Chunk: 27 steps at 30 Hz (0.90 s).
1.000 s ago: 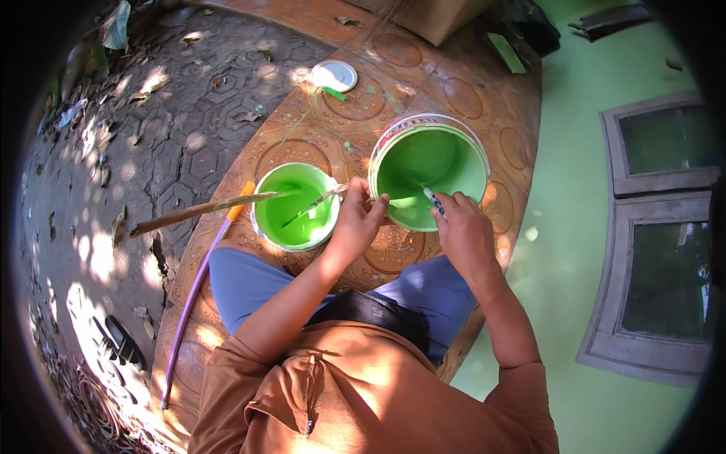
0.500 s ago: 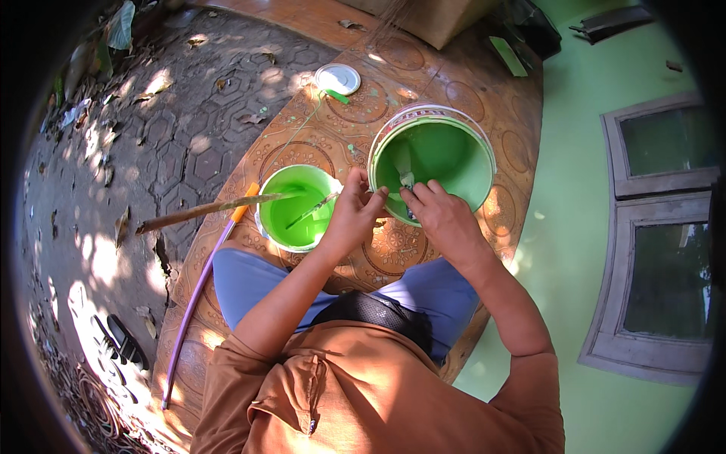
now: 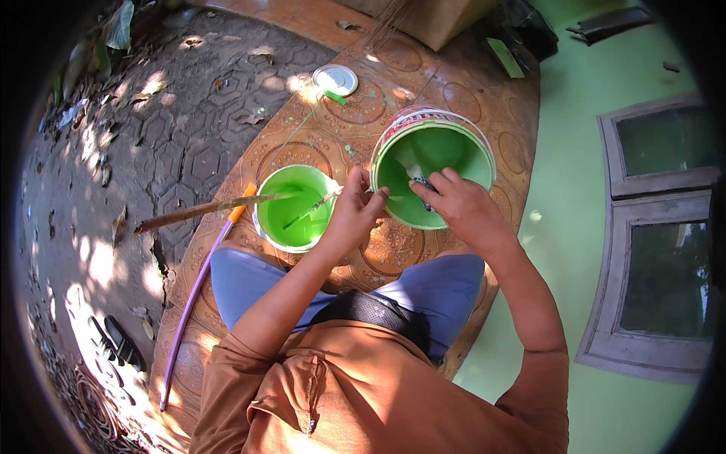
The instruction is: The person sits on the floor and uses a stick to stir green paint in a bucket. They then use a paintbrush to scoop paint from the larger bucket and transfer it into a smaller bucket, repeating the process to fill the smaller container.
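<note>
My left hand (image 3: 355,206) grips the left rim of a white bucket (image 3: 461,145) with a wire handle. The bucket tilts toward me, its inner wall coated in green paint. My right hand (image 3: 470,209) reaches inside, closed around the dark handle of a paint-smeared scraper (image 3: 411,169); its pale blade is against the inner wall. Left of my left hand stands a smaller white bucket (image 3: 261,227) holding bright green paint (image 3: 306,233). A wooden stick (image 3: 193,211) leans out of it over its left side. A thin paint-stained stick (image 3: 311,209) lies across its right side, ending beside my left wrist.
I sit on a brown patterned tabletop-like surface (image 3: 393,253). A purple tube with an orange end (image 3: 198,281) lies left. Farther off are a round white lid (image 3: 335,79) and a cardboard box (image 3: 435,23). A green wall (image 3: 563,189) with windows stands right; paving (image 3: 204,151) lies left.
My right hand has moved right and deeper into the bucket with the scraper, which has turned. The bucket tips slightly more toward me. My left hand stays on the rim.
</note>
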Tool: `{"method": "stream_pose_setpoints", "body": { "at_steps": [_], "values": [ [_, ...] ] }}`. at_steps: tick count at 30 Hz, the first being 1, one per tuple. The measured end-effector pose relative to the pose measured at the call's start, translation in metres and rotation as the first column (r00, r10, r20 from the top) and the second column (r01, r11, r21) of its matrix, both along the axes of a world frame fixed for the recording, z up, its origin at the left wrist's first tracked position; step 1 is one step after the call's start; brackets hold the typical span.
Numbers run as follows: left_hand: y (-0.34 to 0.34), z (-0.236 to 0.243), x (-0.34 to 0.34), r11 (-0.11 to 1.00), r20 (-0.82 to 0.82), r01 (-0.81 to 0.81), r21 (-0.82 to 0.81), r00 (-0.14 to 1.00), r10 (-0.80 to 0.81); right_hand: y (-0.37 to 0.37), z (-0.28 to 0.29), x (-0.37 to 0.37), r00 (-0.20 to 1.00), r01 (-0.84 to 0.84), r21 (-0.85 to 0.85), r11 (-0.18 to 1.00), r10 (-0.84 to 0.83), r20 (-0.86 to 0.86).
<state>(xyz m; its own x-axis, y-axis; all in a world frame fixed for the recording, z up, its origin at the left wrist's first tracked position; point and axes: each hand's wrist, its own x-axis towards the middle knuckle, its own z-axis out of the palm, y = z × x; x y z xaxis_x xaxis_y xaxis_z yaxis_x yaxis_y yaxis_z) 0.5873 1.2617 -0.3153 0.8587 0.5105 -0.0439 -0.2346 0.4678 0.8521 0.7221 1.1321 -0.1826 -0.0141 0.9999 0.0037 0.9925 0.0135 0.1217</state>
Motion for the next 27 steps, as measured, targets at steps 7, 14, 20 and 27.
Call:
{"method": "stream_pose_setpoints", "body": {
  "at_steps": [7,14,20,27],
  "values": [
    [0.005,0.0,0.0,1.0,0.022,-0.021,0.001,1.0,0.021,-0.007,-0.008,-0.001,0.998,-0.002,-0.069,0.998,-0.002,-0.064],
    [0.002,-0.006,0.008,0.987,0.018,-0.159,-0.002,0.987,0.159,-0.017,-0.002,-0.007,0.901,0.404,0.227,0.886,-0.343,-0.264],
    [0.01,-0.012,0.009,0.972,-0.013,-0.201,0.119,0.979,0.204,-0.012,-0.021,-0.012,0.768,0.631,0.398,0.666,-0.465,-0.441],
    [0.005,-0.011,0.006,0.951,0.036,-0.286,0.116,0.958,0.283,0.005,-0.044,-0.014,0.761,0.648,0.541,0.536,-0.441,-0.475]
  ]
}}
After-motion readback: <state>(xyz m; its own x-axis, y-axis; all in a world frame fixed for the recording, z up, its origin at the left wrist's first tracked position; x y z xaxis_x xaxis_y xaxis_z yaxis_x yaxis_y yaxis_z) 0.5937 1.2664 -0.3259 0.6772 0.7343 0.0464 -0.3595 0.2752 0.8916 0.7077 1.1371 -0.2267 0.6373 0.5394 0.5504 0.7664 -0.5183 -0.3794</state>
